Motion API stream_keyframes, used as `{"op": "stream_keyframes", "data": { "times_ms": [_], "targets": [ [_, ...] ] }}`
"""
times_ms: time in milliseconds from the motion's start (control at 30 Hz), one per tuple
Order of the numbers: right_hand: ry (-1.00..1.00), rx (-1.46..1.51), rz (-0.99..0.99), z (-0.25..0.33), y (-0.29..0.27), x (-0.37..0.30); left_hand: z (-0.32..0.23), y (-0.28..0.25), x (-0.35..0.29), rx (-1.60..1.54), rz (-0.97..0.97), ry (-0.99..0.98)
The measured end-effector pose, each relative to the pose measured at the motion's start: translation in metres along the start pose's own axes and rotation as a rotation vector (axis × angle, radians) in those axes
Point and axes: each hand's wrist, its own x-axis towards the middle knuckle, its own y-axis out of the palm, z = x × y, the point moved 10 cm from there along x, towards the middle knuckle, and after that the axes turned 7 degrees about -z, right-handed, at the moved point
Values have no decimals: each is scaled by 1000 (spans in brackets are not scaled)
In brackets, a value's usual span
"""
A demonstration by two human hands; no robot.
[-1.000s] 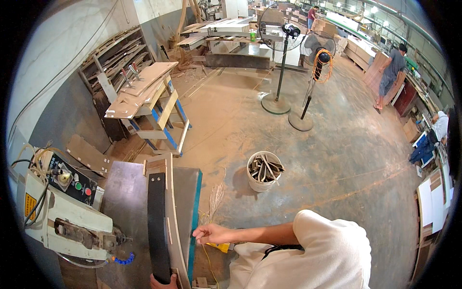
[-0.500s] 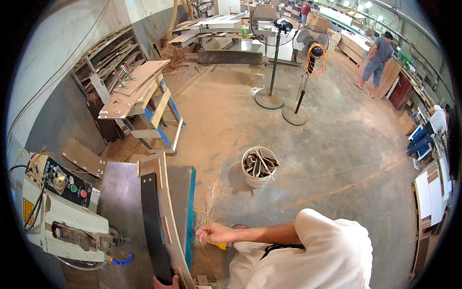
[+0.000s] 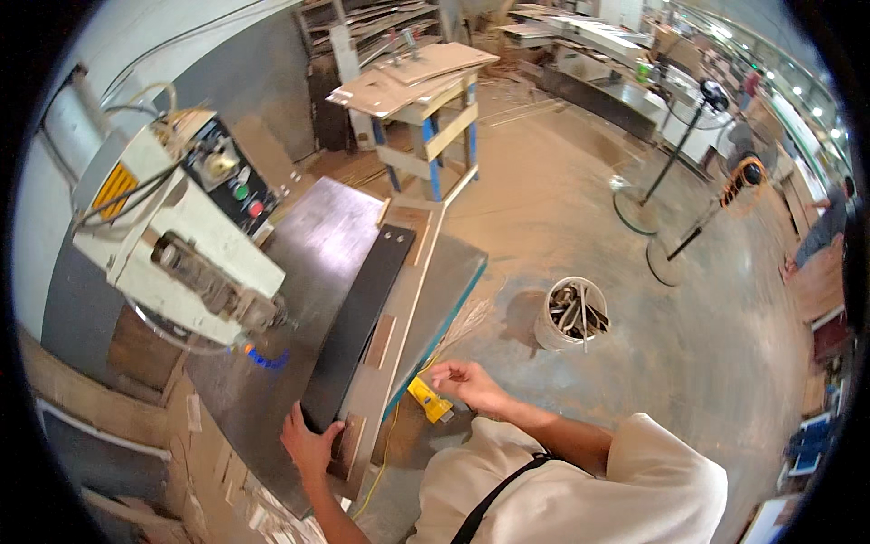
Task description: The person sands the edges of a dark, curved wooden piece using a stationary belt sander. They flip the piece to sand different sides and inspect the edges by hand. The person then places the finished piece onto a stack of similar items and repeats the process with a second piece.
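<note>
A long black board, with two light round spots at its far end, lies along a curved wooden jig on the metal machine table. My left hand grips the board's near end, thumb on one side and fingers on the other. Out beyond the table's teal edge, my right hand hovers with curled fingers; whatever they may hold is too small to make out. Just below it hangs a yellow control box with a yellow cord. The machine's pale head stands left of the board.
A white bucket of scrap strips stands on the floor to the right. Farther off are a blue-legged workbench stacked with boards and two pedestal fans. Wood offcuts lie below the table's near left. A person is at the far right.
My view has swung left, so the table and machine sit farther right in the picture. My left hand now shows fully at the board's end. My right hand stays beside the table edge, fingers curled.
</note>
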Motion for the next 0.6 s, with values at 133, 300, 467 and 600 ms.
{"op": "stream_keyframes", "data": {
  "times_ms": [133,300,467,600],
  "targets": [
    [76,-66,2,5,11,0,20,3,2,22,-61,29],
    [18,12,18,1,12,9,-16,5,10,-45,-122,117],
    [-84,-76,16,6,-2,9,-43,19,-3,-2,-145,18],
    [-128,-121,-13,-5,0,11,-61,-2,-13,10,-32,-8]
  ]
}}
